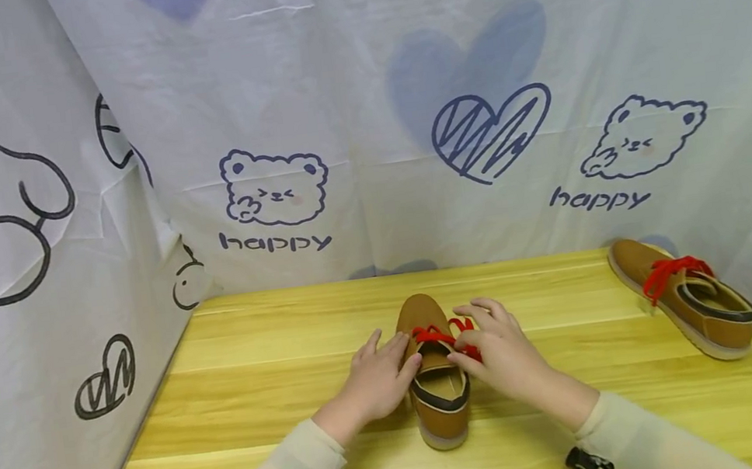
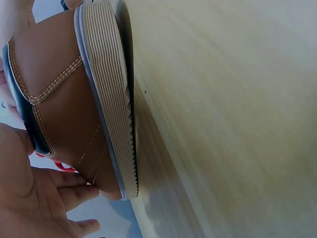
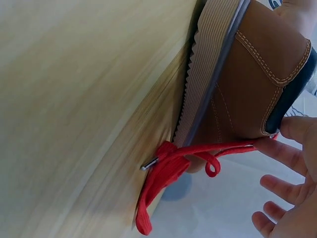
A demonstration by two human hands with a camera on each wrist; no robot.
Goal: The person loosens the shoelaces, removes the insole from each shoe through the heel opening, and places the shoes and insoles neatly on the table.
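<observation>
A brown shoe (image 1: 421, 314) with a red shoelace (image 3: 166, 176) stands on the wooden table, toe pointing away. On its left side, my left hand (image 1: 381, 377) rests loosely extended fingers (image 2: 74, 193) against the upper, with the thumb at the opening. Across from it is my right hand (image 1: 503, 348). Its thumb and index fingertip are at the collar and lacing, the index touching the lace, while the other fingers (image 3: 280, 190) spread away from the shoe. Loose lace hangs down the shoe's right side onto the table, its metal tip showing.
A matching brown shoe (image 1: 717, 314) with a tied red lace stands at the table's right side. White printed cloth (image 1: 361, 111) hangs behind the table (image 1: 247, 391) and along its sides.
</observation>
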